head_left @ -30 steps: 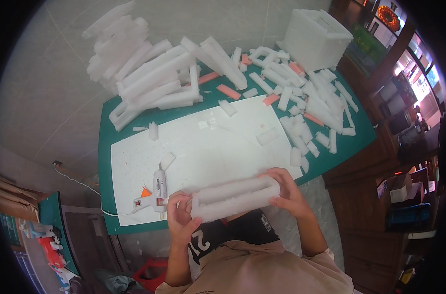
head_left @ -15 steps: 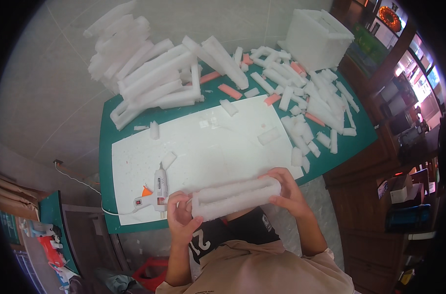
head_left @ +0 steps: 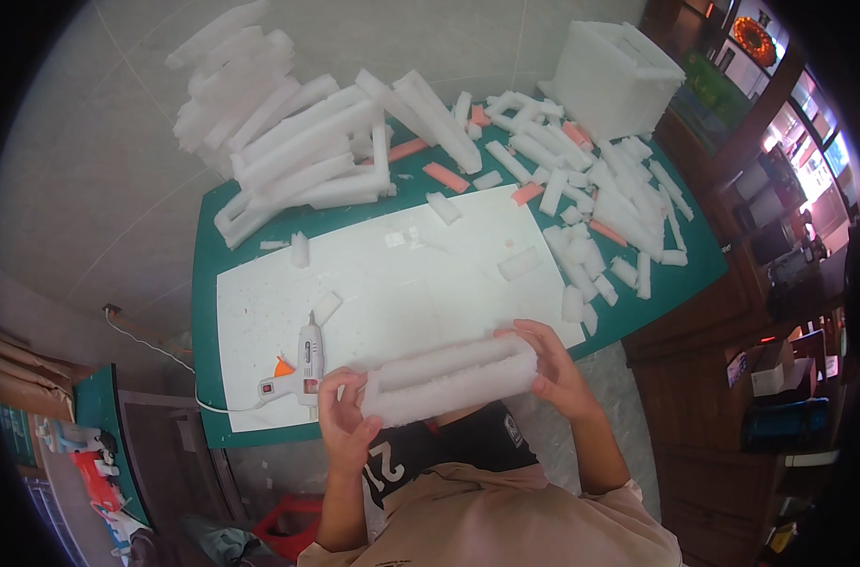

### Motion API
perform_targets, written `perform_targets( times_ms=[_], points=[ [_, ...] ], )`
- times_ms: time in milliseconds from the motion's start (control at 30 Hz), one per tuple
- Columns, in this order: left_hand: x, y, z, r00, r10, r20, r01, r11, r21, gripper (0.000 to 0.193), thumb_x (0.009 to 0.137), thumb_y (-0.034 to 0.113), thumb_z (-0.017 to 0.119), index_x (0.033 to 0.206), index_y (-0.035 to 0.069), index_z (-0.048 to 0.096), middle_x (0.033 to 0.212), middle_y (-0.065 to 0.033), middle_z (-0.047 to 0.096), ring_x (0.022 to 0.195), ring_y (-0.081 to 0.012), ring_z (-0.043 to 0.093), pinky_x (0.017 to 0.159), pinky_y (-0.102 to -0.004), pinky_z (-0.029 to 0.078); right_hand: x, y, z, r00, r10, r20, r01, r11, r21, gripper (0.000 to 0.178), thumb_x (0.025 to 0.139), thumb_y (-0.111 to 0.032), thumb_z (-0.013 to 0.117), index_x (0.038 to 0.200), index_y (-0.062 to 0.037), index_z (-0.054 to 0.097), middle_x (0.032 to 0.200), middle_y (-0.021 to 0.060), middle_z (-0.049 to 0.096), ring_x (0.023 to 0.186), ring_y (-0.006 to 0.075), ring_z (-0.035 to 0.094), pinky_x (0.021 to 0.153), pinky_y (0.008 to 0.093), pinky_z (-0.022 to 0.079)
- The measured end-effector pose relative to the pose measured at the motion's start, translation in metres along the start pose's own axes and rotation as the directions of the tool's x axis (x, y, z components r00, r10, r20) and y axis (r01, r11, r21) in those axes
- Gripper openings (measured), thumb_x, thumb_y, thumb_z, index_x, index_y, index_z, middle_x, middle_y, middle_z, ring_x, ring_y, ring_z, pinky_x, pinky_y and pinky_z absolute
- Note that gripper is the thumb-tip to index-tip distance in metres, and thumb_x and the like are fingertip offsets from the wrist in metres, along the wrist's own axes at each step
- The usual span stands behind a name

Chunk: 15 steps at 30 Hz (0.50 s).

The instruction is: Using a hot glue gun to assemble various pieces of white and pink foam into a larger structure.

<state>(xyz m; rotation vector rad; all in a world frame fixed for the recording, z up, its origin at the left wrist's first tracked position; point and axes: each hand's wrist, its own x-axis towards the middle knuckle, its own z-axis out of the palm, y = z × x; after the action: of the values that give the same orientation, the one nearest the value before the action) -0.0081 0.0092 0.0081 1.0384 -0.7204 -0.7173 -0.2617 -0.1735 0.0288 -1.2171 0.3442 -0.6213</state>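
Note:
A long white foam frame (head_left: 454, 389), hollow along its middle, is held level between my two hands above the table's near edge. My left hand (head_left: 347, 416) grips its left end, thumb on the near side and fingers curled behind. At the other end my right hand (head_left: 558, 378) closes round the foam, thumb in front and fingers over the far edge. A white hot glue gun (head_left: 308, 364) with an orange trigger (head_left: 283, 368) stands just left of my left hand. By its nozzle lies a small foam block (head_left: 327, 306).
A white sheet (head_left: 383, 283) covers the near part of the green table (head_left: 224, 213). Foam frames (head_left: 307, 142) are heaped at the back left. Foam offcuts (head_left: 628, 194) and pink strips (head_left: 446, 177) lie to the right, before a white foam box (head_left: 611, 80). The gun's cord (head_left: 199, 392) runs left.
The foam frame has shifted slightly left and tilted a little in my hands. My right fingers have straightened somewhat along its far edge. The glue gun has stayed put.

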Motion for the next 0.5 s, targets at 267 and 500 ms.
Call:
perform_targets(
  times_ms=[267, 500],
  points=[
    [0.000, 0.012, 0.006, 0.992, 0.031, -0.123, -0.010, 0.986, 0.166, 0.071, 0.073, 0.044, 0.080, 0.122, 0.002, 0.051, 0.120, -0.0110, 0.047, 0.121, -0.0237, 0.046, 0.111, -0.0439, 0.032, -0.001, 0.000, -0.001, 0.999, -0.028, -0.021, 0.029, 1.000, 0.013, 0.064, 0.095, -0.024, 0.066, 0.147, -0.0023, 0.036, 0.152, 0.0178, 0.039, 0.140, 0.0285, 0.039, 0.111, 0.0426, 0.036],
    [-0.002, 0.007, 0.010, 0.991, -0.006, -0.132, 0.020, 0.994, 0.104, 0.063, 0.076, 0.033, 0.080, 0.123, 0.003, 0.050, 0.122, -0.0103, 0.046, 0.121, -0.0238, 0.047, 0.109, -0.0399, 0.036, -0.007, 0.003, -0.008, 0.993, -0.068, -0.095, 0.069, 0.998, 0.013, 0.039, 0.093, -0.004, 0.063, 0.131, 0.0003, 0.055, 0.149, 0.0161, 0.043, 0.136, 0.0232, 0.043, 0.106, 0.0381, 0.041]
  ],
)
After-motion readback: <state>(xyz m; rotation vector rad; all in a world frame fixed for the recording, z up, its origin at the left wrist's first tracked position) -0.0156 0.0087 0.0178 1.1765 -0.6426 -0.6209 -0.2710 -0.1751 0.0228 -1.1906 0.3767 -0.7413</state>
